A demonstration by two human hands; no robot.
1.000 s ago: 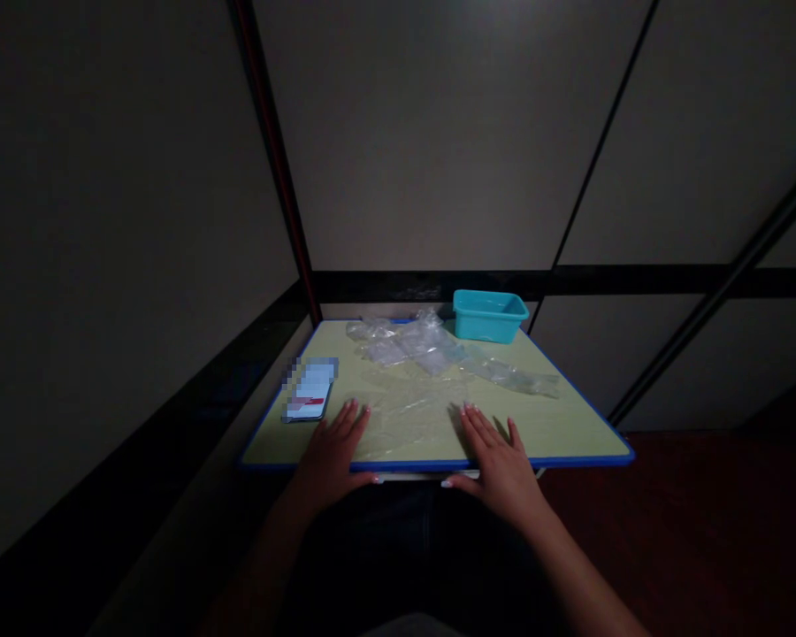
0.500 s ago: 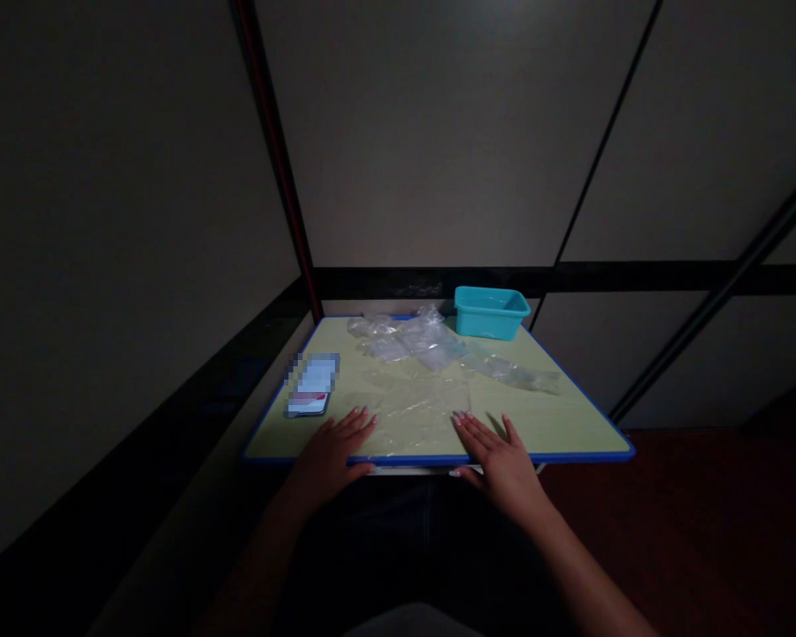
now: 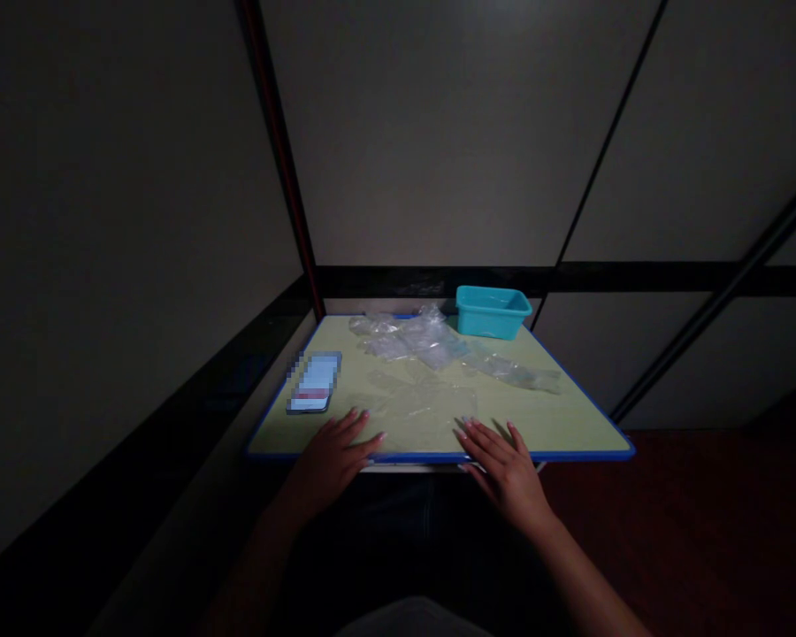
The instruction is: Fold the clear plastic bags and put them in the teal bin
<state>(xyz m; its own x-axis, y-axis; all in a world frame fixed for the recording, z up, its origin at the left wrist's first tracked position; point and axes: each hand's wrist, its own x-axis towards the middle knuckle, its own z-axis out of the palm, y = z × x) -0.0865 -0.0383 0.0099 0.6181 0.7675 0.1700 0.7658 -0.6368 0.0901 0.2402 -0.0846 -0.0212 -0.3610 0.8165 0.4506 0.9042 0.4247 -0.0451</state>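
Observation:
A clear plastic bag (image 3: 431,411) lies spread flat at the middle of the table's near side, its outline faint. At its left lower edge rests my left hand (image 3: 335,456), fingers stretched out and holding nothing. My right hand (image 3: 504,460) lies open at the bag's right lower edge, fingertips on or beside the plastic. Both thumbs are near the blue table edge. Behind the flat bag is a heap of crumpled clear plastic bags (image 3: 431,341). Another clear bag (image 3: 517,372), long and wrinkled, lies to the right.
The pale table (image 3: 570,433) has a blue rim. A phone (image 3: 315,382) with a lit, partly blurred screen lies at the left. A turquoise plastic basket (image 3: 491,314) stands at the back right corner. Panelled walls close in behind and on the left.
My right hand has shifted slightly right, and my left fingers have moved a little on the plastic. The flat bag's right edge sits slightly farther right. The other things keep their places.

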